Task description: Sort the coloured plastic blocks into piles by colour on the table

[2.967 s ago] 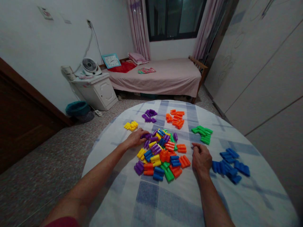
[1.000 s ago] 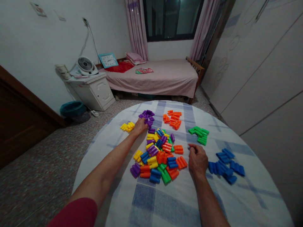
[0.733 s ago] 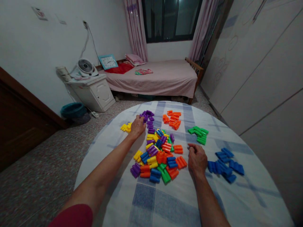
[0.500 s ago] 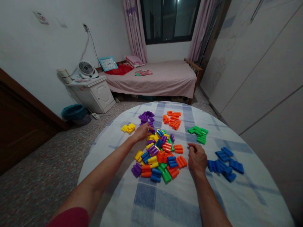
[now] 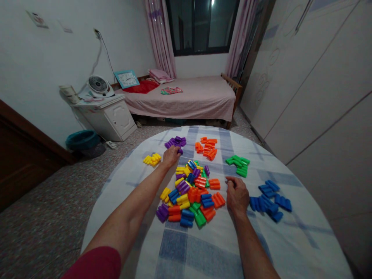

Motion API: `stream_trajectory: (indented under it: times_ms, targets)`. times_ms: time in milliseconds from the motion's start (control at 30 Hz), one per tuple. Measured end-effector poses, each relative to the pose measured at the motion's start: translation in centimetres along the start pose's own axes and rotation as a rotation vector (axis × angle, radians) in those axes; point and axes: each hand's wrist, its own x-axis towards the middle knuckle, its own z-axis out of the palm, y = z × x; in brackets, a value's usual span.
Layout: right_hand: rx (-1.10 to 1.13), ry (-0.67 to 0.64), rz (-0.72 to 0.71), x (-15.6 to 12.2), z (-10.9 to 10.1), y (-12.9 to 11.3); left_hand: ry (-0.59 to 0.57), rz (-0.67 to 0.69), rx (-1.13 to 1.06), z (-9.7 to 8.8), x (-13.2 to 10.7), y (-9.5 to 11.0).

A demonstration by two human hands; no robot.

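On the table, my left hand [image 5: 171, 155] is closed on a purple plastic block [image 5: 180, 151] at the near edge of the purple block pile [image 5: 174, 142]; its fingertips partly hide the block. My right hand [image 5: 237, 195] rests on the cloth, index finger stretched forward and the other fingers loosely curled, with nothing visible in it. Between the hands lies a mixed heap of ridged plastic blocks [image 5: 195, 195] in red-orange, yellow, blue, green and purple. Beside my right hand is a group of blue blocks [image 5: 265, 204].
Single-colour groups surround the heap: yellow blocks [image 5: 152, 159], orange blocks [image 5: 209, 147] and green blocks [image 5: 241, 164]. A checked cloth [image 5: 203, 255] covers the rounded table. Beyond are a bed [image 5: 197, 97], a white cabinet [image 5: 120, 118] with a fan [image 5: 99, 85], and a bin [image 5: 83, 139].
My left hand has moved away from the mixed heap to the purple pile, a purple block at its fingertips. My right hand stays in place on the cloth. The view has shifted slightly.
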Motion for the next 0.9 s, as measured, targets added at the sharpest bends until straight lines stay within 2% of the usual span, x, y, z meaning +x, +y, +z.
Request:
stream_trajectory:
  times_ms: [100, 167, 233, 333, 433, 533, 633, 767, 833, 900]
  targets:
    - [0.003, 0.003, 0.002, 0.0, 0.2, 0.2, 0.101, -0.014, 0.009, -1.1, -0.2, 1.1]
    - [0.004, 0.004, -0.003, 0.1, 0.2, 0.2, 0.143, 0.056, -0.011, -2.0, -0.7, 2.5]
    - [0.006, 0.005, -0.003, 0.1, 0.2, 0.0, 0.082, 0.198, -0.050, -2.8, -1.5, 4.3]
    - [0.007, 0.000, 0.008, 0.1, 0.0, -0.2, -0.124, 0.396, -0.041, -2.9, -2.6, 7.5]
    - [0.003, -0.009, 0.015, 0.1, -0.2, -0.3, -0.256, 0.462, 0.053, -1.9, -3.4, 10.0]
    - [0.007, -0.012, 0.012, 0.0, -0.2, -0.3, -0.266, 0.462, 0.092, -0.8, -3.8, 11.5]
    - [0.007, -0.009, 0.005, 0.0, -0.2, -0.3, -0.250, 0.455, 0.053, -0.4, -3.9, 12.2]
    - [0.005, -0.004, -0.001, 0.0, -0.1, -0.1, -0.198, 0.408, -0.083, -0.8, -3.6, 12.0]
    - [0.014, -0.005, -0.003, 0.0, 0.0, 0.0, -0.165, 0.335, -0.177, -1.5, -3.0, 11.1]
    - [0.017, -0.003, 0.002, 0.1, 0.1, 0.0, -0.111, 0.222, -0.234, -2.3, -2.2, 9.2]
